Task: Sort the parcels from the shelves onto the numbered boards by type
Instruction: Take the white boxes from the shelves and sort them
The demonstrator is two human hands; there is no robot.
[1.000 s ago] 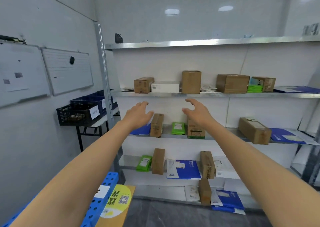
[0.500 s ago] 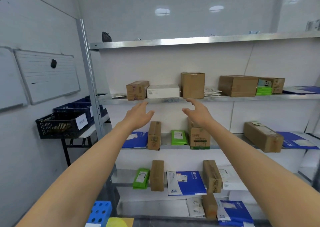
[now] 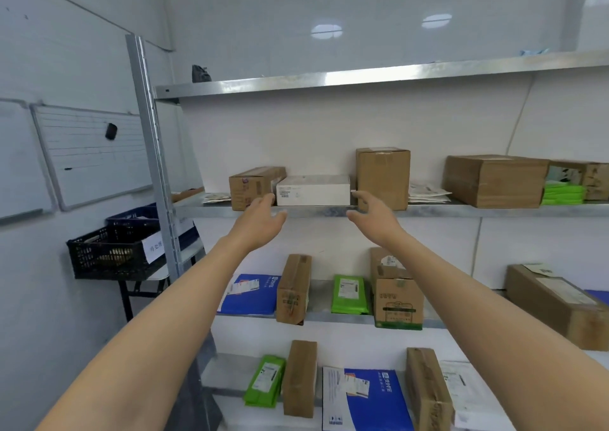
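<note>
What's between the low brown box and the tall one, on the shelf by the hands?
A flat white box, per the head view. Left hand and right hand hover open at its ends.

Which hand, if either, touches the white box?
Cannot tell. In the head view fingertips of the left hand end by the left edge of the white box, those of the right hand by its right edge; neither contact nor gap shows plainly.

White flat box (image 3: pixel 313 190), small label on its front face, lies lengthwise on the middle shelf (image 3: pixel 461 210). Low brown carton (image 3: pixel 255 186) sits just beside its left end. Tall brown carton (image 3: pixel 383 178) stands upright just beside its right end. Green mailer (image 3: pixel 350 294) and blue mailer (image 3: pixel 253 295) lie one shelf below.
</note>
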